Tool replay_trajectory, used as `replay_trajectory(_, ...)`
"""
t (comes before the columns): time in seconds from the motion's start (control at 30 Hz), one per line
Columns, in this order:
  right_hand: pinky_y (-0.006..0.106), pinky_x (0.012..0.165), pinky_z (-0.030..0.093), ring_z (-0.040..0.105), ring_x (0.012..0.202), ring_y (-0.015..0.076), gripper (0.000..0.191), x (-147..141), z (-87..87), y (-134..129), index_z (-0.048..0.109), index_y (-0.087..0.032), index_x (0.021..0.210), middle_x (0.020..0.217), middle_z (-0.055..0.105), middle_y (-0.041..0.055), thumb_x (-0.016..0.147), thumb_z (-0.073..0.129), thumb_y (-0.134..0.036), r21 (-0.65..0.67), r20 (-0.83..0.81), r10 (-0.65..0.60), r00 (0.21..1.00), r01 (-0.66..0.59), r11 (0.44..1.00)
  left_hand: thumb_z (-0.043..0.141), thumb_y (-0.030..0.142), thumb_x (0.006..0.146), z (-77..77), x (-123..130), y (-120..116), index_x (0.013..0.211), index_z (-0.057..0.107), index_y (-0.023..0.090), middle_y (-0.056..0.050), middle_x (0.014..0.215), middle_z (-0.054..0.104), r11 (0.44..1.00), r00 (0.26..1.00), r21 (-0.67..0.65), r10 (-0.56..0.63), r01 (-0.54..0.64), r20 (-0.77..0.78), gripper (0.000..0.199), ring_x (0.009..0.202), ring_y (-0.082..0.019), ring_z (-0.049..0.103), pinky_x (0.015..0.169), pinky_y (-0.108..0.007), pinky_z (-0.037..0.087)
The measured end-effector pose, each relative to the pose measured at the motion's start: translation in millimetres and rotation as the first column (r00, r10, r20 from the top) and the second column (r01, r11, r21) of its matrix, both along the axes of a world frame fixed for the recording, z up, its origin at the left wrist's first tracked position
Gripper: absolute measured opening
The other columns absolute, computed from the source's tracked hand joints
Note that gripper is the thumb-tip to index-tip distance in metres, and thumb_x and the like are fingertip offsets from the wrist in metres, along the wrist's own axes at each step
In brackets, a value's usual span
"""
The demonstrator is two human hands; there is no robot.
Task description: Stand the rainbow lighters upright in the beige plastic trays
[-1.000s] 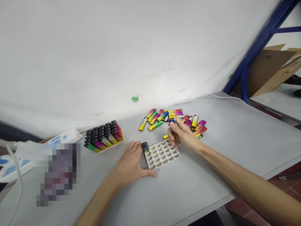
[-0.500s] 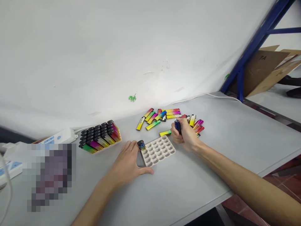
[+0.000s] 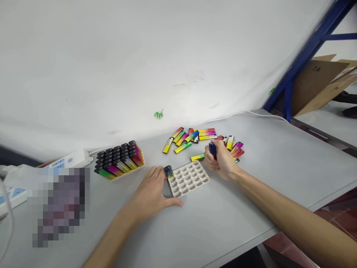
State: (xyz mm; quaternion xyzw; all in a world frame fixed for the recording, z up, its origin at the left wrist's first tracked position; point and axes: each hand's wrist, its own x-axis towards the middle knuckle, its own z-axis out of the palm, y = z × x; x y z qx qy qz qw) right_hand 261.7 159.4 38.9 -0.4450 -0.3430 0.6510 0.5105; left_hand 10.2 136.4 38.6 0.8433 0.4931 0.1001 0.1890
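Note:
A white tray [image 3: 192, 183] with rows of holes lies flat on the table. One blue lighter [image 3: 168, 171] with a black top stands upright in its far left corner hole. My left hand [image 3: 152, 190] spans the tray's left end, fingers beside that lighter and thumb stretched along the near corner. To the right of the tray, my right hand [image 3: 220, 158] is closed around a dark blue lighter [image 3: 212, 149], held upright in the fist with most of it hidden. Loose colourful lighters [image 3: 182, 147] lie behind the tray, and more lighters [image 3: 237, 150] lie beyond my right hand.
At left stands a filled tray of upright lighters [image 3: 119, 162] with black tops. White power strips [image 3: 69, 160] and a blurred-out object [image 3: 63, 208] lie farther left. A white cable [image 3: 262, 114] runs along the wall. Cardboard boxes [image 3: 318, 82] stand behind a blue metal frame [image 3: 288, 96].
The whole view has shifted slightly. Both hands keep their places around the tray, and the right hand still holds the dark blue lighter.

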Motion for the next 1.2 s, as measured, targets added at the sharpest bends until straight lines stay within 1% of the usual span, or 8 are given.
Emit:
replay_trajectory(0.1,0.024,0.039,0.011,0.012,0.04,0.0076,0.055,-0.5,-3.2,0.3,0.04,-0.021,0.053,0.045,0.022,-0.0066,0.091,0.042,-0.061,0.062,0.017,0.017,1.0,-0.018,0.998,0.076,0.075,0.056,2.2,0.0,-0.3,0.097,0.058,0.018,-0.009,0.099,0.058,1.0,1.0,-0.02,0.009,-0.008,0.01,0.072,0.099,-0.033,0.054,0.085,-0.046,0.047)
replay_trajectory(0.2,0.024,0.043,0.027,0.032,0.043,0.0092,0.053,-1.0,-5.7,-0.2,0.054,-0.02,0.068,0.055,0.04,-0.0036,0.091,0.042,-0.067,0.156,0.077,0.011,0.997,-0.022,0.987,0.079,0.073,0.053,4.5,-0.5,-0.2,0.096,0.058,0.019,-0.009,0.1,0.057,0.999,1.0,-0.045,0.005,-0.004,0.021,0.072,0.099,-0.033,0.053,0.085,-0.046,0.047)
replay_trajectory(0.33,0.03,0.073,0.048,0.062,0.081,0.018,0.04,-1.2,-0.2,-6.3,0.066,-0.02,0.09,0.085,0.064,0.003,0.092,0.052,-0.058,0.283,0.311,0.033,0.95,-0.126,0.951,0.082,0.069,0.053,7.2,0.0,-1.9,0.095,0.058,0.02,-0.008,0.104,0.057,0.994,0.998,-0.099,-0.039,0.043,0.042,0.069,0.102,-0.032,0.052,0.086,-0.045,0.047)
replay_trajectory(0.47,0.032,0.078,0.049,0.063,0.096,0.02,0.026,-3.5,10.4,-15.6,0.065,-0.024,0.103,0.106,0.069,0.0052,0.086,0.069,-0.043,0.359,0.474,0.095,0.875,-0.291,0.887,0.077,0.062,0.067,5.1,1.9,-4.9,0.093,0.058,0.022,-0.005,0.103,0.058,0.988,0.994,-0.134,-0.059,0.071,0.092,0.051,0.102,-0.029,0.051,0.083,-0.042,0.047)
replay_trajectory(0.6,0.033,0.071,0.05,0.063,0.077,0.0168,0.023,-9.8,10.5,-20.0,0.058,-0.023,0.097,0.092,0.071,0.0039,0.085,0.071,-0.037,0.365,0.4,0.16,0.902,-0.318,0.875,0.067,0.061,0.08,-1.8,4.3,-5.2,0.098,0.059,0.023,-0.005,0.1,0.059,0.995,0.991,-0.094,-0.022,0.034,0.129,0.043,0.101,-0.028,0.052,0.083,-0.042,0.046)
replay_trajectory(0.7,0.034,0.075,0.051,0.065,0.08,0.0178,0.023,-15.8,4.9,-20.5,0.057,-0.023,0.096,0.091,0.072,0.0035,0.084,0.072,-0.036,0.399,0.434,0.131,0.891,-0.321,0.859,0.062,0.054,0.086,-6.5,8.1,-3.3,0.102,0.061,0.023,-0.005,0.101,0.061,0.998,0.983,-0.034,-0.038,0.044,0.182,0.035,0.103,-0.026,0.052,0.087,-0.042,0.045)
replay_trajectory(1.07,0.036,0.078,0.051,0.066,0.089,0.022,0.018,-23.4,-4.0,-21.2,0.067,-0.028,0.102,0.097,0.072,0.0036,0.092,0.062,-0.042,0.473,0.787,-0.078,0.612,-0.516,0.714,0.056,0.04,0.092,-13.8,21.1,3.3,0.077,0.059,0.022,-0.002,0.086,0.063,1.0,0.961,0.03,-0.017,0.009,0.277,0.024,0.09,-0.022,0.055,0.08,-0.038,0.045)
replay_trajectory(1.2,0.043,0.089,0.047,0.06,0.102,0.0271,0.03,-6.1,0.7,10.0,0.068,-0.025,0.111,0.108,0.069,0.0089,0.102,0.04,-0.033,0.529,0.845,-0.377,0.38,-0.486,0.696,0.058,0.037,0.09,-11.8,21.5,3.6,0.076,0.058,0.022,-0.002,0.085,0.064,0.999,0.955,0.042,-0.011,-0.001,0.297,0.02,0.089,-0.022,0.056,0.081,-0.038,0.045)
